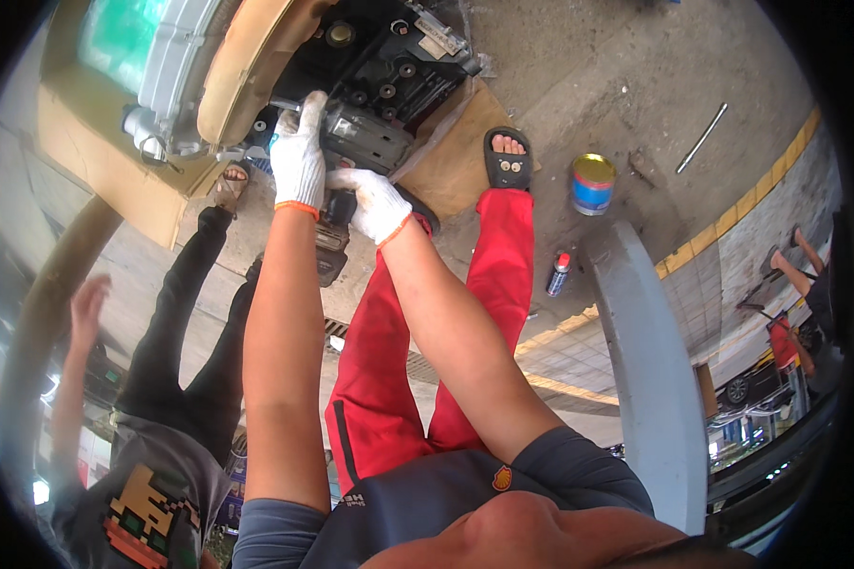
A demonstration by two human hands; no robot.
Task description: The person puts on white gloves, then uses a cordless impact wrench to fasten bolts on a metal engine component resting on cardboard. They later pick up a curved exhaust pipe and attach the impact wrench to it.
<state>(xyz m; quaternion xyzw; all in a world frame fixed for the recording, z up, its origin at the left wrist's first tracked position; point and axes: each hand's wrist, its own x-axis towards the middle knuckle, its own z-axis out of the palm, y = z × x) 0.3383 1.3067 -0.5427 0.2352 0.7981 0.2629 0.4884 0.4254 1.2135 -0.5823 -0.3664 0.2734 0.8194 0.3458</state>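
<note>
Both my hands wear white knit gloves with orange cuffs. My left hand (297, 156) is closed against the side of a dark engine (380, 52), its fingertips by a short metal bar (283, 103); what lies inside its grip is hidden. My right hand (378, 204), lower and to the right, has its fingers curled round a dark cordless power tool (337, 207). A blocky base (330, 254) shows under that tool, and its front end is hidden by my hands. Just beyond my right hand is a black ribbed box-like part (370, 136) at the engine's near side.
Cardboard (460, 142) lies under the engine. A blue-and-red tin (593, 185), a small spray can (559, 275) and a metal bar (702, 138) are on the concrete at right. A grey curved post (645, 360) rises nearby. Another person (166, 379) stands at left, beside a large carton (114, 185).
</note>
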